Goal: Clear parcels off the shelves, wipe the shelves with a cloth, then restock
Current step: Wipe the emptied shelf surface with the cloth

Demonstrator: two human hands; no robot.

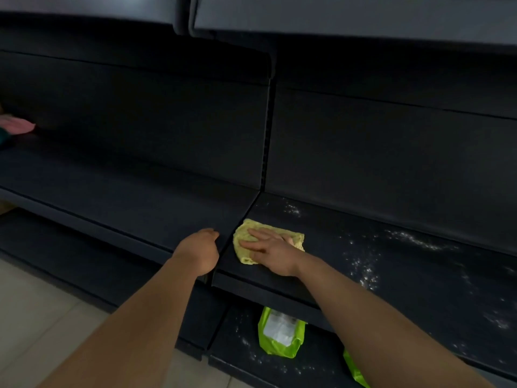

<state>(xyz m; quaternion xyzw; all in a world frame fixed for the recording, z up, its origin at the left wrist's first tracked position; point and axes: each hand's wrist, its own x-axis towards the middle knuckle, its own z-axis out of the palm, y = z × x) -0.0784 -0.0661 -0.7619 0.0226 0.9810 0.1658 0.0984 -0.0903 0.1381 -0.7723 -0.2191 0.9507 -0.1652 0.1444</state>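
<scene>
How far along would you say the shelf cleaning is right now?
Cleared: no parcels on the dark metal shelf being wiped. In hand: the right hand presses the yellow cloth flat on it. Left: white powder further right, then restocking green plastic parcels lying below.

Pink item (16, 126) cropped left, green packet (354, 369) half-hidden

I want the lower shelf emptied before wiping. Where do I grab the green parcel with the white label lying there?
Probably its near end, from the aisle side. The green parcel lies flat with its far end tucked under the shelf above, so a reach from overhead is blocked; pinch the protruding front edge and slide it out.
</scene>
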